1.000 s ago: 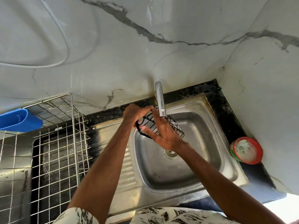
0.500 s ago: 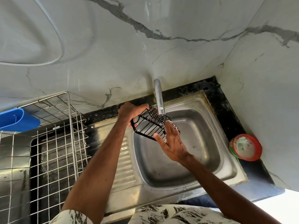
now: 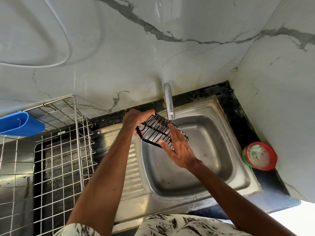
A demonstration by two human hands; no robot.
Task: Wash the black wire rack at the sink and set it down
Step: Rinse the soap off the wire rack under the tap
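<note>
The black wire rack (image 3: 156, 129) is held tilted over the steel sink basin (image 3: 201, 160), just under the spout of the chrome tap (image 3: 168, 103). My left hand (image 3: 136, 120) grips the rack's left end from above. With its fingers spread, my right hand (image 3: 179, 149) lies flat against the rack's near right side. Part of the rack is hidden behind my right hand. Whether water is running is unclear.
A metal wire dish rack (image 3: 56, 150) stands on the counter to the left, with a blue plastic holder (image 3: 20, 124) hung on its rim. A round red-rimmed tub (image 3: 260, 155) sits at the right corner. Marble walls close in behind and to the right.
My right hand has slid from on top of the rack down to its near right side. The rack now shows more of its bars, still held under the tap.
</note>
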